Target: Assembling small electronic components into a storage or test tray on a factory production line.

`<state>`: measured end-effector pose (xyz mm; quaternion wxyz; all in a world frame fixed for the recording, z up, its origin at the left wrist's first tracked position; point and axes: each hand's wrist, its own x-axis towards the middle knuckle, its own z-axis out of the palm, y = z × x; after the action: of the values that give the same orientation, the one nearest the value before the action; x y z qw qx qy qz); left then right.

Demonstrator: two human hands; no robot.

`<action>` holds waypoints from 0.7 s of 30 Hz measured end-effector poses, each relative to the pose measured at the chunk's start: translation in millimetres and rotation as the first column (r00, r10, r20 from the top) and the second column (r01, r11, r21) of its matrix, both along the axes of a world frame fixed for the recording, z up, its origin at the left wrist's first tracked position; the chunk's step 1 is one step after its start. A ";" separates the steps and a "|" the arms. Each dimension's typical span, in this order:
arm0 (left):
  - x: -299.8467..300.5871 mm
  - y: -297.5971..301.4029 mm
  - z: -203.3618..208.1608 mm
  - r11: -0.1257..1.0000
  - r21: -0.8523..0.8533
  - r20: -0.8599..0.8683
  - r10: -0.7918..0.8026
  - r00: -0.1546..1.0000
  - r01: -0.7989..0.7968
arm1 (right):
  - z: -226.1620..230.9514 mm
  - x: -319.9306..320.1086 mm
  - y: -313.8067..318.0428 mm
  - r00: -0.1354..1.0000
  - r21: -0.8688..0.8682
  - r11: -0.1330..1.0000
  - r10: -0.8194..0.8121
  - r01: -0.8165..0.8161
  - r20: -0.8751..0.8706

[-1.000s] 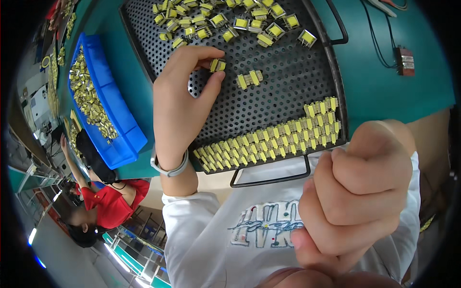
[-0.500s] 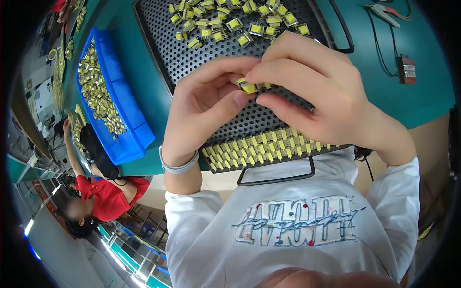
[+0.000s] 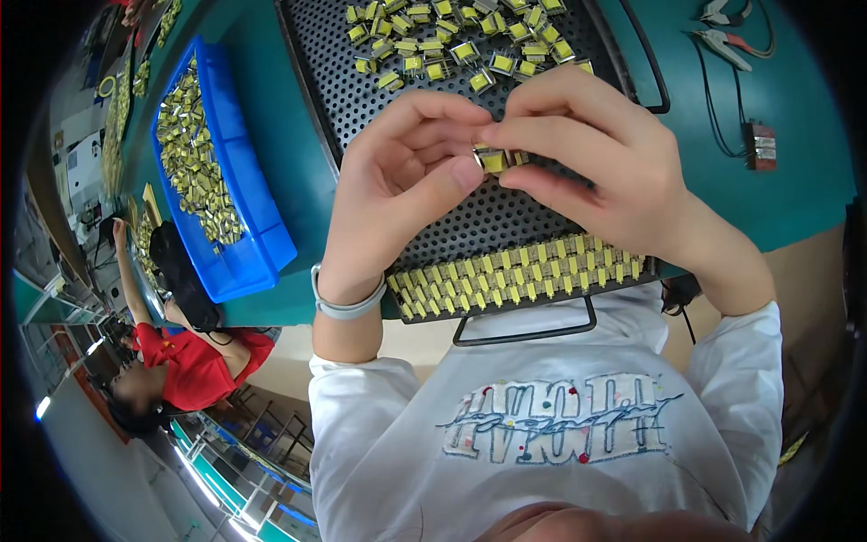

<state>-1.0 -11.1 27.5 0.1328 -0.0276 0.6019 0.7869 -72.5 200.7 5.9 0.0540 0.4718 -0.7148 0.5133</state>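
- The left hand (image 3: 397, 185) is over the tray, thumb and fingertips pinching one end of a yellow-faced component (image 3: 492, 162).
- The right hand (image 3: 610, 149) meets it from the other side, forefinger and thumb gripping the opposite end; its fingers hide part of what is between them.
- That component is above the middle of the tray, between the two hands, its yellow face turned toward the camera.
- The tray (image 3: 336, 95) is black, with a floor full of round holes, a raised rim and wire handles at the near edge and the right side. It carries two groups of parts.
- In the far part of the tray lies a loose scatter of yellow components (image 3: 465, 45), tipped at different angles, some touching and some apart, several with metal frames or pins showing.
- Along the tray's near edge, more yellow parts stand in tight, slanting rows (image 3: 515, 278), packed side by side; the wrists and hands leave most of these rows in view.
- A long blue bin (image 3: 242, 167) sits to the left of the tray, apart from it. Jumbled yellow-and-silver components (image 3: 194, 167) fill much of it, thinning toward the near end, where bare blue bottom shows.
- Tray and bin both rest on a green surface (image 3: 736, 212).
- Right of the tray lie pliers (image 3: 722, 47) and a small reddish-brown block (image 3: 761, 147) with a dark cable.
- At the far left, a co-worker in a red shirt (image 3: 203, 370) reaches toward another work area.
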 end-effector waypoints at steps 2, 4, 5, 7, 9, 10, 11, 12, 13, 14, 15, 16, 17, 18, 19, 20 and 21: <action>0.5 2.2 1.5 1.000 -0.018 0.009 0.019 1.000 -0.019 | -2.5 0.4 -0.5 0.999 0.007 1.000 0.007 -0.006 -0.047; 1.2 3.5 2.3 0.996 -0.093 0.006 0.013 1.000 -0.013 | -3.2 1.2 -0.8 0.996 0.015 1.000 0.012 -0.010 -0.093; 1.4 3.8 2.2 0.996 -0.093 0.005 0.014 1.000 -0.013 | -3.1 1.9 -1.3 0.995 0.010 1.000 0.017 -0.016 -0.098; 1.6 4.0 2.6 0.996 -0.079 0.007 0.038 0.999 -0.037 | -2.4 2.8 -1.8 0.994 0.005 1.000 0.024 -0.024 -0.103; 1.6 4.1 2.0 0.997 -0.070 0.007 0.041 0.999 -0.040 | -2.1 3.3 -1.9 0.996 -0.012 1.000 0.022 -0.023 -0.086; 1.4 4.1 1.2 0.997 -0.060 0.008 0.043 0.999 -0.043 | -1.9 3.1 -1.7 0.996 -0.011 1.000 0.022 -0.023 -0.086; 1.3 4.2 0.4 0.997 -0.059 0.007 0.043 0.999 -0.042 | -1.7 2.8 -1.6 0.997 -0.019 0.999 0.031 -0.032 -0.067; 1.4 4.0 0.3 0.998 -0.049 0.002 0.043 0.999 -0.043 | -1.2 2.7 -1.7 0.998 -0.030 0.999 0.041 -0.043 -0.047; 1.6 3.9 0.0 0.998 -0.038 -0.003 0.044 0.999 -0.044 | -0.7 2.9 -1.5 0.998 -0.030 0.999 0.042 -0.043 -0.047; 1.9 4.0 -0.7 0.998 -0.038 -0.003 0.045 0.999 -0.045 | -0.3 3.2 -1.1 0.998 -0.024 0.999 0.045 -0.046 -0.039; 2.2 4.1 -1.5 0.998 -0.031 -0.009 0.047 0.999 -0.048 | 0.0 3.2 -0.9 0.998 -0.019 0.999 0.049 -0.050 -0.030; 2.3 4.2 -1.8 0.998 -0.024 -0.014 0.050 0.999 -0.050 | 0.1 3.2 -0.8 0.998 -0.020 0.999 0.050 -0.051 -0.031; 2.1 4.3 -1.6 0.998 -0.025 -0.015 0.051 0.999 -0.051 | 0.1 3.2 -0.8 0.999 -0.023 0.998 0.051 -0.051 -0.017; 2.0 4.4 -1.5 0.998 -0.028 -0.013 0.050 0.999 -0.051 | -0.1 3.3 -0.9 0.999 -0.027 0.998 0.052 -0.052 -0.002; 1.9 4.5 -1.5 0.998 -0.031 -0.010 0.050 0.999 -0.050 | 0.0 3.2 -0.7 0.999 -0.027 0.998 0.053 -0.053 -0.003; 1.9 4.5 -1.5 0.998 -0.031 -0.011 0.051 0.999 -0.052 | 0.4 3.2 -0.6 0.998 -0.023 0.998 0.058 -0.058 0.010; 2.0 4.5 -1.3 0.999 -0.026 -0.010 0.047 0.999 -0.047 | 0.8 3.2 -0.5 0.998 -0.020 0.998 0.062 -0.062 0.023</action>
<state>1.0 -6.6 26.2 0.1108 -0.0397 0.6119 0.7821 -69.3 200.2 6.6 0.0339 0.4871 -0.6955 0.5271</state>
